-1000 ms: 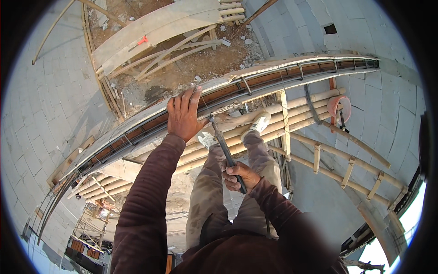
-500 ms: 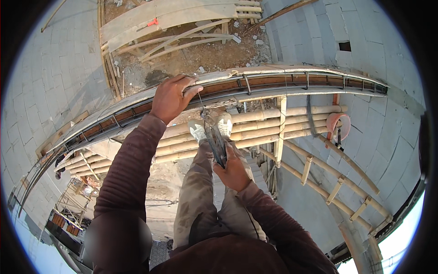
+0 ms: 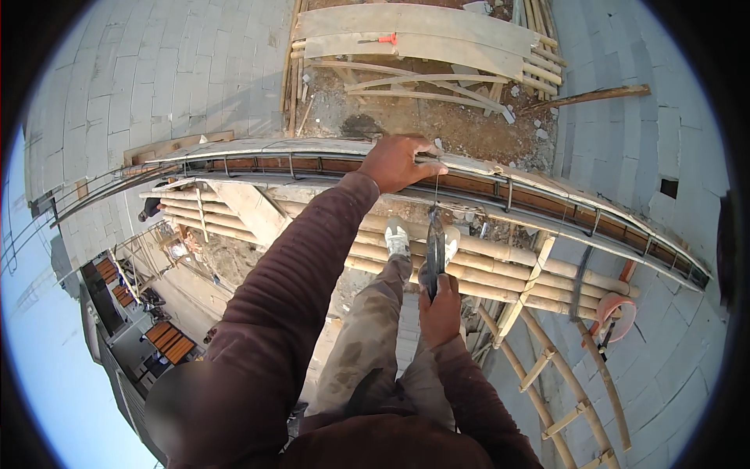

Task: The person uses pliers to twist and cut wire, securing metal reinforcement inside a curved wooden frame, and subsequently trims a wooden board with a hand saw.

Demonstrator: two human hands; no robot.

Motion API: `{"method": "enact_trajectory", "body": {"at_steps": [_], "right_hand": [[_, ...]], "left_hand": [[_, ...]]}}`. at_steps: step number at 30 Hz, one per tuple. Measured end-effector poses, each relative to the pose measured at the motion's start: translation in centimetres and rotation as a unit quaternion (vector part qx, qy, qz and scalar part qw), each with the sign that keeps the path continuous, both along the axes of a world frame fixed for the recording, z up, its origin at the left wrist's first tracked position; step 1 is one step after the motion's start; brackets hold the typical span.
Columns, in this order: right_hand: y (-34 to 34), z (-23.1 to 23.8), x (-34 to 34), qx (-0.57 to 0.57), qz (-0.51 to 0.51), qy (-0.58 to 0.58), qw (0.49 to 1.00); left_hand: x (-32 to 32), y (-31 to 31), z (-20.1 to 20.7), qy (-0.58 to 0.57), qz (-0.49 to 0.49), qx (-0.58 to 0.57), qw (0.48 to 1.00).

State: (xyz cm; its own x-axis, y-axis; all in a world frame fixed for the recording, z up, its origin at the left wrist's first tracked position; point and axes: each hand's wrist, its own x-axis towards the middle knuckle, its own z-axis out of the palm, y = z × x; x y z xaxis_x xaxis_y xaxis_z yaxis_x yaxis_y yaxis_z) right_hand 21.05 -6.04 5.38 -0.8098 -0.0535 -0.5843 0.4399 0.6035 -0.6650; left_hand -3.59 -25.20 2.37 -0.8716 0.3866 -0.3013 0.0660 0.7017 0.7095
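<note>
My left hand is bent over the far board of a long narrow formwork trough, its thumb on the near side. Inside the trough runs a cage of steel reinforcing bars. From close by my left thumb a thin tie wire comes down to the jaws of dark metal pincers. My right hand is closed round the pincers' handles, which point back toward me. Whether the left fingers also pinch the wire is hidden.
I stand on bamboo poles laid side by side, with a drop below. A bamboo ladder and a pink bucket are at right. Beyond the trough, an orange-handled tool lies on boards. Block walls rise around.
My view has swung, so both hands and the trough appear farther right. The pincers' handles, spread before, now look closer together. My left hand stays at the board.
</note>
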Motion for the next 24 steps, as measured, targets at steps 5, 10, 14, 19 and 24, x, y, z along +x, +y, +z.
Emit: {"method": "enact_trajectory", "body": {"at_steps": [5, 10, 14, 19, 24], "right_hand": [[-0.4, -0.8, 1.5, -0.020, 0.006, -0.011, 1.000], [-1.0, -1.6, 1.9, -0.025, -0.010, -0.008, 1.000], [-1.4, -2.0, 2.0, -0.027, -0.025, -0.018, 0.999], [-2.7, -1.1, 5.1, -0.073, -0.024, -0.062, 0.995], [-6.2, 1.0, 7.9, -0.038, 0.008, -0.079, 0.996]], "left_hand": [[0.2, -0.1, 0.1, 0.008, 0.004, 0.015, 1.000], [0.2, -0.2, 0.2, 0.022, -0.005, -0.017, 1.000], [0.2, -0.3, 0.1, 0.020, -0.008, -0.011, 1.000], [0.6, -1.3, 0.2, 0.064, 0.030, 0.133, 0.989], [7.1, -9.4, 2.5, 0.145, 0.091, 0.231, 0.958]]}}
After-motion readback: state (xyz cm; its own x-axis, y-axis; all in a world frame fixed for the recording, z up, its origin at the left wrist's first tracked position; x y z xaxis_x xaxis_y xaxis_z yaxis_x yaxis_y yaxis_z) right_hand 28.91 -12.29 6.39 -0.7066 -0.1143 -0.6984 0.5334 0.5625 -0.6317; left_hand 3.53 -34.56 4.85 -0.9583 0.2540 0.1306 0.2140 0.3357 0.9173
